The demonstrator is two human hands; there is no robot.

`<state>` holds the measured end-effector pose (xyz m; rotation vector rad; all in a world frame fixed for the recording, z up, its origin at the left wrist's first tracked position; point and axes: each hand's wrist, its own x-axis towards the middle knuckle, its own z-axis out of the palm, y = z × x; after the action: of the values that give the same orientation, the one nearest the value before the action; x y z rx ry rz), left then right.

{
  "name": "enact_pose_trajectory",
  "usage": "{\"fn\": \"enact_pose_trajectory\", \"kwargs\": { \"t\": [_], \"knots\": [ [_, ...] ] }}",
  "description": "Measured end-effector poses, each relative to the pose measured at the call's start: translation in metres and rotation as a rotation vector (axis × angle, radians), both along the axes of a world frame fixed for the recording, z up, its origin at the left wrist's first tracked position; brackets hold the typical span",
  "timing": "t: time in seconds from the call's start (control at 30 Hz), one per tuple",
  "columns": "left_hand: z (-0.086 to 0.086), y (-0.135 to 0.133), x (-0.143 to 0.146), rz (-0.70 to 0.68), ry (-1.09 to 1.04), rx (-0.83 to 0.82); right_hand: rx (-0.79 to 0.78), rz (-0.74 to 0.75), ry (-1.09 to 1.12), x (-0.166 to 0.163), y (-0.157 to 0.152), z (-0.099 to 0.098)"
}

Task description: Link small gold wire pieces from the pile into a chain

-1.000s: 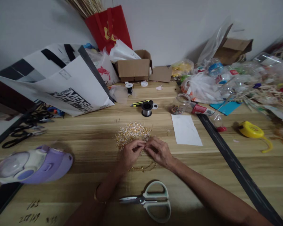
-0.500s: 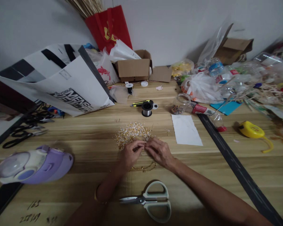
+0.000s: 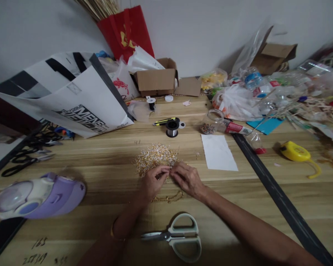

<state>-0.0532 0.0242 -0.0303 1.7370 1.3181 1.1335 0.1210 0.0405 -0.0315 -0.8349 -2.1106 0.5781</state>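
My left hand [image 3: 154,181] and my right hand [image 3: 188,178] meet fingertip to fingertip at the near edge of a pile of small gold and clear beaded pieces [image 3: 155,157]. Both hands are pinched closed; whatever lies between the fingertips is too small to make out. Just below them, a gold chain [image 3: 170,198] rests on the wooden table [image 3: 105,229]. Nearer to me lies a pair of scissors [image 3: 180,236] with pale handles, blades pointing left.
Beyond the pile stand a wire spool [image 3: 172,129], a yellow-black cutter knife [image 3: 163,122] and a glass jar of beads [image 3: 211,123]. White paper [image 3: 219,152] and a yellow tape measure [image 3: 295,151] lie right. At left are a purple-white container [image 3: 48,197] and black-handled scissors [image 3: 22,162].
The view has shifted very slightly. Both hands stay together in the same place, with no clear movement of the fingers.
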Motion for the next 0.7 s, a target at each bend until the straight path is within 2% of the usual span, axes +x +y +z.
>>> {"fn": "enact_pose_trajectory", "kwargs": {
  "t": [0.13,0.27,0.43,0.57,0.7],
  "knots": [
    [0.008,0.005,-0.004,0.007,0.130,0.091,-0.010,-0.009,0.005,0.001,0.000,0.000],
    [0.019,0.012,-0.009,0.009,0.428,0.246,-0.025,-0.018,0.002,0.001,0.000,-0.001],
    [0.023,0.014,-0.006,-0.029,0.736,0.280,-0.025,-0.035,0.017,0.000,0.000,0.000],
    [0.019,0.013,-0.005,-0.031,0.782,0.267,-0.030,-0.030,0.016,0.000,0.001,0.001],
    [0.018,0.014,-0.008,-0.045,0.718,0.260,-0.036,-0.036,0.011,0.000,0.002,0.001]
  ]
}}
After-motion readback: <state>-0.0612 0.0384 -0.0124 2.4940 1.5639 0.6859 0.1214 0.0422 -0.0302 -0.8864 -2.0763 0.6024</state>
